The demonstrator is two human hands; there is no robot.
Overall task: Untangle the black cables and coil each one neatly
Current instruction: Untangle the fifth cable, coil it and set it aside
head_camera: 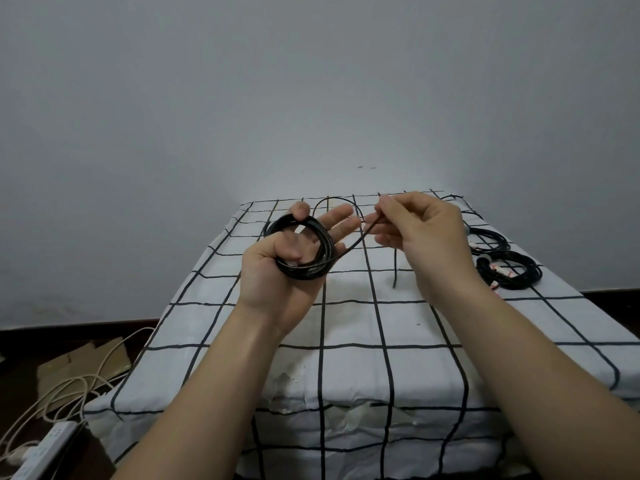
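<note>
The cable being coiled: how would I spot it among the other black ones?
Find the white cloth with black grid lines. Above its far middle, the left hand grips a black coil. Unlike the two coils lying at the cloth's right edge, it is off the cloth, and a strand runs from it to the fingers of the right hand.

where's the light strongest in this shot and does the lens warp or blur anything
Head view: brightest on the wall just behind the table's far edge, dimming to grey toward the corners. Head view: the wide lens bows the checked cloth's grid lines. Head view: left hand, right hand and the black cable look sharp, no hard shadows.
</note>
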